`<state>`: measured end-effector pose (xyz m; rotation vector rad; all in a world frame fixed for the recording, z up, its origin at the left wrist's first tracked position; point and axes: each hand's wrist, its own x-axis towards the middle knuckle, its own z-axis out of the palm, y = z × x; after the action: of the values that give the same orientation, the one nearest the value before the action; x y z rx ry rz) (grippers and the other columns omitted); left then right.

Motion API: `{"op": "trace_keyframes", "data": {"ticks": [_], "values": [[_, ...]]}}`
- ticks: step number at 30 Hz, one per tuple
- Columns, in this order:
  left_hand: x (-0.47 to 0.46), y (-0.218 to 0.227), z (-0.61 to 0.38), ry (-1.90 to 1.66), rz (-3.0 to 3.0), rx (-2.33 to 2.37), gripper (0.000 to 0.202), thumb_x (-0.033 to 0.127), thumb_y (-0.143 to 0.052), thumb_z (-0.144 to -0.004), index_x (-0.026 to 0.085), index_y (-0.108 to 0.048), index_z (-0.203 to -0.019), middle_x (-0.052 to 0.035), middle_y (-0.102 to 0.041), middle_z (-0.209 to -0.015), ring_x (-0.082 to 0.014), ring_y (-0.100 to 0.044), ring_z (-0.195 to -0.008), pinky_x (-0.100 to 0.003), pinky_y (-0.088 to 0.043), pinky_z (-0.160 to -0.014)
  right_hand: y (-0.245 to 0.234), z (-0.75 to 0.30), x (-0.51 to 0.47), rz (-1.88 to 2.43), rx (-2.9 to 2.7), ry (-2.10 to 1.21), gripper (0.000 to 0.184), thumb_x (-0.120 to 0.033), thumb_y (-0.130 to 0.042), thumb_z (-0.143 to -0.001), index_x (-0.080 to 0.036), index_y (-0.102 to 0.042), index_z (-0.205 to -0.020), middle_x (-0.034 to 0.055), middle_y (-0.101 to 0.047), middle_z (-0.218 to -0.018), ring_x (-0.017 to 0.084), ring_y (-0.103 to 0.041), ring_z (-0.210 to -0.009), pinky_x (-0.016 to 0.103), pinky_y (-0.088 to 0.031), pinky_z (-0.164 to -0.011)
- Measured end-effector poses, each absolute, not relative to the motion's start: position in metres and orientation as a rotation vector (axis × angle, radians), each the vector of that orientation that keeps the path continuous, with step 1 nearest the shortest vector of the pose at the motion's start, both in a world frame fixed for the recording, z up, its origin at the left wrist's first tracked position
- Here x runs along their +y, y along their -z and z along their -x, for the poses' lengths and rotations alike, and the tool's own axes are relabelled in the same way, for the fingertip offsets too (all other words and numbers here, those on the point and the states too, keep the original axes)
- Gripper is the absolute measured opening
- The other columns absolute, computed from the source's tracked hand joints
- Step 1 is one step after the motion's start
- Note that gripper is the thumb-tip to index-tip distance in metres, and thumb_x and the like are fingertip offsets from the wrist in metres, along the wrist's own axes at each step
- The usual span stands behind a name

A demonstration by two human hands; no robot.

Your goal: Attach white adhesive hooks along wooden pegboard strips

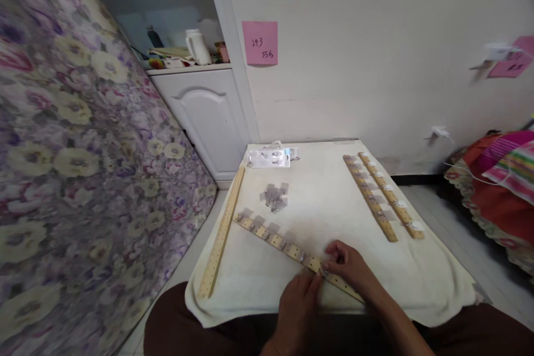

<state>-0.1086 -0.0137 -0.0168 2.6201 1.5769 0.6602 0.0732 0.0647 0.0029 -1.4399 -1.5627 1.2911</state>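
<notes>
Presently, one narrow, pale wooden strip, drilled with holes (293, 251), lies at both hands. Long axis: diagonal, from a far left end down to a near right end passing beneath the right forearm. Most of its length extends away to the left of the hands, with the shorter run on the right.

Fitted along it: a spaced row of shiny metal fittings with translucent tags (302, 257).

Left hand (298, 295): on the strip's near side, fingers drawn together, tips at its edge. Right hand (348, 264): on its far side, thumb and forefinger brought close, other fingers curled. Between the fingertips: one small silvery metal piece (323, 272). Neither hand is clearly nearer to it; whether either pinches it cannot be told.

Also present: a loose heap of translucent tags with metal bits (275, 197), beyond the strip; one pale perforated wooden bar (223, 233), left; two fitted wooden strips (369, 197), far right; one clear-and-white package (269, 158), far edge; a cream cloth (317, 189) beneath all.
</notes>
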Motion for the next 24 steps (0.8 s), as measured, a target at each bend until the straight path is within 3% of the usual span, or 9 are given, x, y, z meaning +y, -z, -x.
{"op": "trace_keyframes", "data": {"ticks": [13,18,24], "values": [[-0.011,0.011,0.108,-0.625,-2.563,1.606,0.047,0.007,-0.044,-0.081,0.024,-0.047,-0.125,-0.0041,-0.061,-0.089,-0.0182,-0.057,-0.080,-0.030,-0.050,-0.066,0.002,-0.074,0.068,1.415,-1.532,-1.367,0.024,-0.023,-0.066,-0.062,-0.019,-0.057,-0.083,-0.0052,-0.049,-0.063,0.012,-0.046,-0.061,0.023,-0.037,-0.057],[-0.011,0.011,0.109,-0.712,-2.489,1.514,0.053,0.007,-0.043,-0.077,0.023,-0.044,-0.127,-0.0063,-0.061,-0.101,-0.0197,-0.058,-0.089,-0.032,-0.051,-0.072,-0.004,-0.080,0.066,1.354,-1.521,-1.382,0.021,-0.030,-0.064,-0.068,-0.018,-0.058,-0.084,-0.0029,-0.053,-0.068,0.012,-0.049,-0.063,0.024,-0.038,-0.059],[-0.010,0.011,0.120,-0.894,-2.470,1.433,0.050,0.006,-0.041,-0.079,0.020,-0.042,-0.127,-0.0079,-0.061,-0.108,-0.0182,-0.058,-0.095,-0.031,-0.051,-0.078,-0.009,-0.088,0.069,1.357,-1.423,-1.415,0.025,-0.041,-0.058,-0.075,-0.018,-0.058,-0.084,-0.0052,-0.049,-0.059,0.010,-0.041,-0.050,0.023,-0.033,-0.048]]}}
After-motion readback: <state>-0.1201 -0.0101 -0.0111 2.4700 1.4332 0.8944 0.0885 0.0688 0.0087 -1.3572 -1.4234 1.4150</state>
